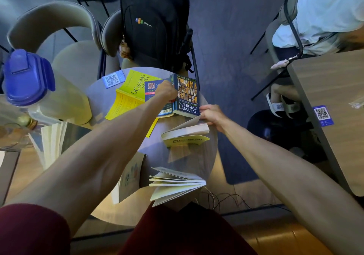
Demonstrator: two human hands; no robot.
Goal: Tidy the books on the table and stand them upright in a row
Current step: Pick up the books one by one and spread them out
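Observation:
A dark blue book titled "Think & Grow Rich" [187, 97] lies open, cover side up, at the far side of the round table [102, 99]. My left hand [165, 91] is closed on the middle of this book near its spine. My right hand [211, 114] touches its near right corner, fingers curled at the edge. Beside it on the left lies an open yellow book [130, 95], flat on the table. A yellow-covered book [185, 134] lies near my right hand with its pages splayed. Another book [175, 183] stands fanned open at the near edge.
A big bottle with a blue cap [27, 77] looms at the left. A black backpack [153, 24] sits on a chair behind the table. More upright pages [53, 140] stand at the left. Another person sits at a second table [334, 105] on the right.

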